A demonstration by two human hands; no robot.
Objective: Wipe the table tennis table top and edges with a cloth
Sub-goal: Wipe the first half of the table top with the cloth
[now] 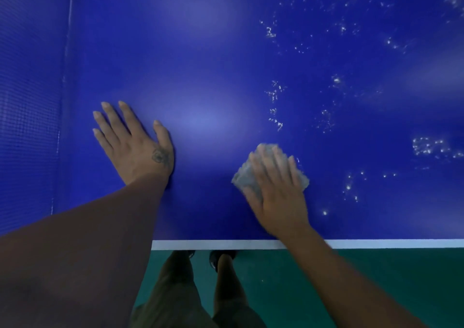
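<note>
Pressing flat, the right hand [277,189] is pinning the grey cloth [270,170] to the tabletop [200,51]. Left hand [135,144] is lying spread, palm down, well apart.

- A green floor [376,272] is seen across the bottom of the frame, smooth and evenly coloured.
- A blue mesh net [27,116] is seen along the left edge, bordered by a thin pale band.
- Soft patches of reflected light are seen at centre and upper centre, on the table top [226,63].
</note>
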